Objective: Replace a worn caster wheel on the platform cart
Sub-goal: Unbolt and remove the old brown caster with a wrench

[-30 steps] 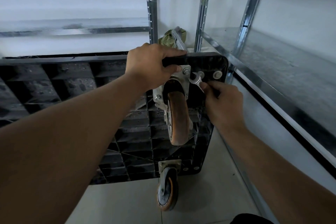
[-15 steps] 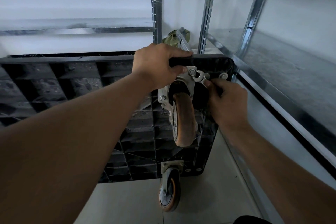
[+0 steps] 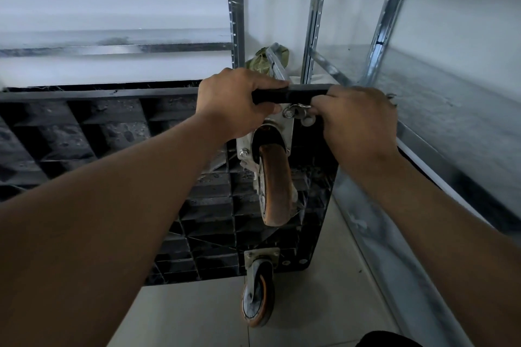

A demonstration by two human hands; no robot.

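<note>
Caster wheel [image 3: 275, 186], the worn orange one, is bolted by its metal plate [image 3: 289, 129] near the top corner of the cart [image 3: 112, 135]. The cart stands on its side with its ribbed bottom facing us.

The left hand [image 3: 236, 101] has its fingers curled over the cart's top edge and holds it steady, as it did a second ago. The right hand [image 3: 355, 121] has its fingers wrapped round a wrench [image 3: 304, 110], and the wrench head sits on a bolt [image 3: 288, 114] in the plate.

A second ago the right hand was lower down, under the bolt. Now it has swung up level with the bolt, so the wrench lies almost flat. That looks like a turn to loosen the bolt, but it is too small to tell if the bolt really moved.

The wheel is not off yet. Other bolts likely need undoing too.
</note>
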